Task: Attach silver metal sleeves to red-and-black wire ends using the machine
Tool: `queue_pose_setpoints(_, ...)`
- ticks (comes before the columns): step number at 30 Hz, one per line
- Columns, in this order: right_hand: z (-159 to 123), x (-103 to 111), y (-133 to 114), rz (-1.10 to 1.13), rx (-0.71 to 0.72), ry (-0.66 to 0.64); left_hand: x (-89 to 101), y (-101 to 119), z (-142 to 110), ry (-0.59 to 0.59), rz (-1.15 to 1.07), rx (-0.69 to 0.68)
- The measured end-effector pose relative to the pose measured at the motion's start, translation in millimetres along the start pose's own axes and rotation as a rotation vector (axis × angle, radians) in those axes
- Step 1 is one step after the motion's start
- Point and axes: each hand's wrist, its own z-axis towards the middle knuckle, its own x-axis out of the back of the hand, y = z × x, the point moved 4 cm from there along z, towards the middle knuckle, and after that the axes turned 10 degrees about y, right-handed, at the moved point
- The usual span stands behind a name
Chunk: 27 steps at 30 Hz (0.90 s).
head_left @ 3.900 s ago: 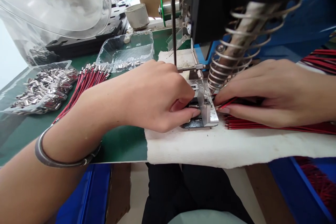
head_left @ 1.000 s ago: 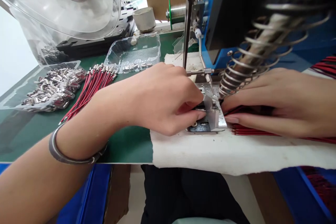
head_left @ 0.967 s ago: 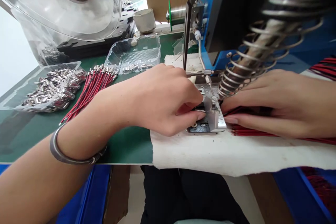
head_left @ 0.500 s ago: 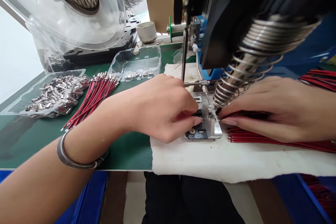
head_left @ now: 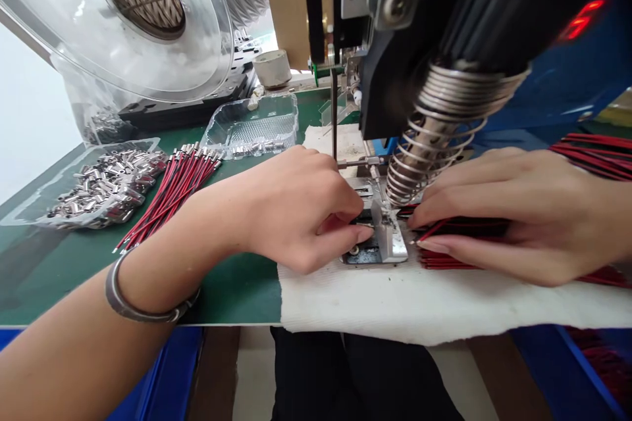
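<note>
My left hand (head_left: 306, 214) is closed in a pinch at the left side of a small metal fixture (head_left: 394, 240); whatever lies between thumb and forefinger is hidden. At the fixture's right side, my right hand (head_left: 518, 214) is closed on a thin red-and-black wire (head_left: 437, 227), with a bare end showing just left of the thumb. The soldering iron with its spring guard (head_left: 429, 128) slants down to the fixture, its tip close to the metal. A bundle of red and black wires (head_left: 449, 260) lies beneath my right hand on a white cloth (head_left: 375, 299).
At left stand a clear tray of small metal cylinders (head_left: 111, 187) and a pile of wired pieces (head_left: 172, 191). A second clear tray (head_left: 261, 122) holds a few cylinders. More wires (head_left: 592, 154) lie at far right. A large clear reel (head_left: 202, 33) stands behind.
The view has shifted a little, bringing a red lit display into sight. My right thumb and fingers have parted slightly, and the red wire between them shows more. My left hand keeps its pinch.
</note>
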Motion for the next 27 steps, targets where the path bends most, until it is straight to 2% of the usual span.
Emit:
queue_pose_setpoints(13,-4.8,1.3,-0.7,-0.111,0.047,0.085,1.0,-1.1,-0.8,0.015,-0.013,0.000)
queue_pose_setpoints(27,-4.5,0.1,0.4,-0.195,0.080,0.105,1.4,0.3,1.0,0.028,-0.045,-0.005)
